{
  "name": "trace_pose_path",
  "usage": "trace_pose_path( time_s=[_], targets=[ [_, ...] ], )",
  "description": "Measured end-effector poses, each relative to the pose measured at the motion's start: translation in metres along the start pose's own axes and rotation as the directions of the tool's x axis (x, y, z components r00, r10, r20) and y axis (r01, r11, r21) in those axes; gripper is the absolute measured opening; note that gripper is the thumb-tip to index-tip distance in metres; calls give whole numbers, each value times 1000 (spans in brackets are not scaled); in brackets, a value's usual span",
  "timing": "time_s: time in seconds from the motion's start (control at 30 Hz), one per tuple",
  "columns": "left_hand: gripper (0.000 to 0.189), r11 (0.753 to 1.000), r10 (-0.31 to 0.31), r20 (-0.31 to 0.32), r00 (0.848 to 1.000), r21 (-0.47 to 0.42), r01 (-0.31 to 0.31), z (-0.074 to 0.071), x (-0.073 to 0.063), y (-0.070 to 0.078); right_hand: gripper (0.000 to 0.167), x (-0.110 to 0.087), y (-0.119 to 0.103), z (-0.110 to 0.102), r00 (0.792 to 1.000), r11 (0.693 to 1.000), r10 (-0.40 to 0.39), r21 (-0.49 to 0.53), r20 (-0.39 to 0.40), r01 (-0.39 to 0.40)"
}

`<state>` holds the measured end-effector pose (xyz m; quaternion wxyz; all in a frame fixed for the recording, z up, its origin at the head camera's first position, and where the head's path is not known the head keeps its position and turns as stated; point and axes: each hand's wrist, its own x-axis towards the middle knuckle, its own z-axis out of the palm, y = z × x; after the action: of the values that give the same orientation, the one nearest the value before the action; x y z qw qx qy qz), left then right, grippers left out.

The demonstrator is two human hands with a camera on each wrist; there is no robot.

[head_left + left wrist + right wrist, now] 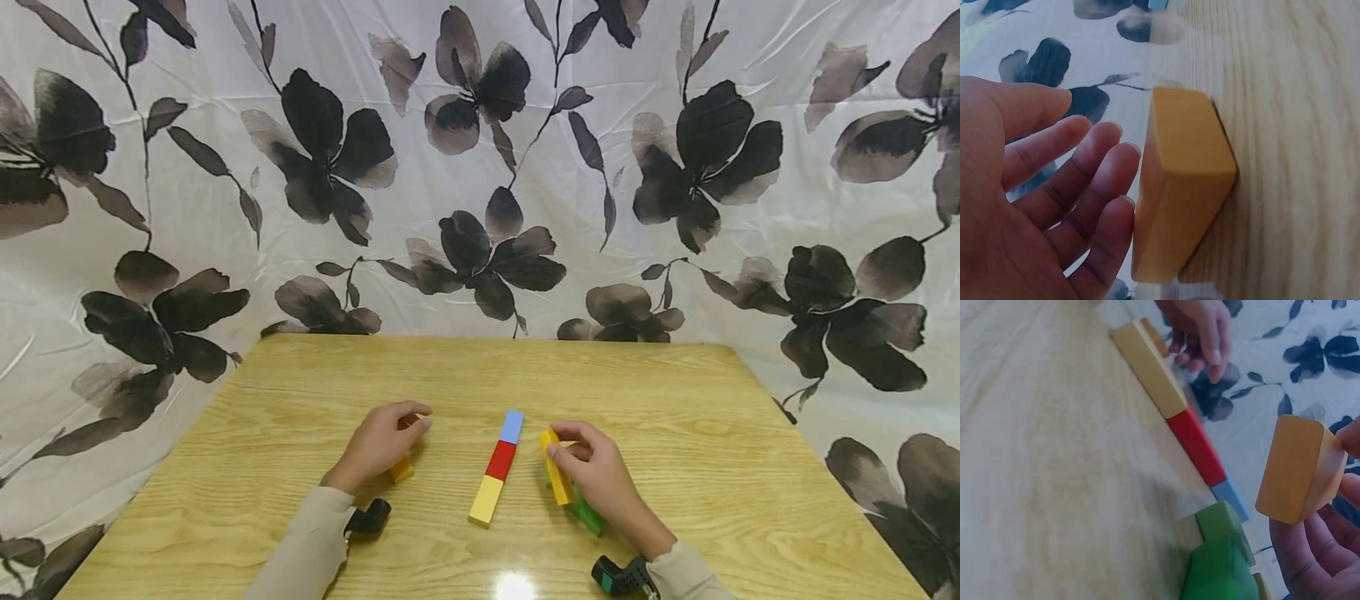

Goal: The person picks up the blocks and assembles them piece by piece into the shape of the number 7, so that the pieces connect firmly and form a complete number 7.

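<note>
My right hand (600, 471) pinches an orange block (558, 479) between thumb and fingers, raised over green blocks (589, 515). In the right wrist view that orange block (1288, 469) hangs in the fingers, clear of the table. My left hand (378, 443) hovers over another orange block (402, 472), fingers loosely bent. The left wrist view shows this block (1191, 187) on the table close beside the fingertips, nothing gripped; whether the little finger touches it I cannot tell. Between the hands lies a straight row: blue block (512, 427), red block (500, 460), pale yellow block (486, 502).
Under the right hand, the right wrist view shows a lighter green block (1222, 525), a darker green block (1219, 572) and a yellowish edge (1262, 586) partly hidden behind them. The wooden table (480, 375) ends at a flower-patterned cloth (600, 275) at the back.
</note>
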<state>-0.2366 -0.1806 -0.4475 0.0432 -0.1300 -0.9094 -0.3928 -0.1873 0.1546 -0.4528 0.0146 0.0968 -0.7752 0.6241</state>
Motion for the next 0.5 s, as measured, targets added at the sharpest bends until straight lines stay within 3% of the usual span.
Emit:
trace_pose_path(
  time_s=[0.17,0.5],
  targets=[
    [26,1000,16,-9,1000,-7,-16,-1,-2,-4,36,5,1,-3,1000,999,-1,34,-31,2],
    [25,999,46,-24,999,8,-46,-3,-6,-13,39,15,-2,-7,996,992,80,104,-38,-76]
  ],
)
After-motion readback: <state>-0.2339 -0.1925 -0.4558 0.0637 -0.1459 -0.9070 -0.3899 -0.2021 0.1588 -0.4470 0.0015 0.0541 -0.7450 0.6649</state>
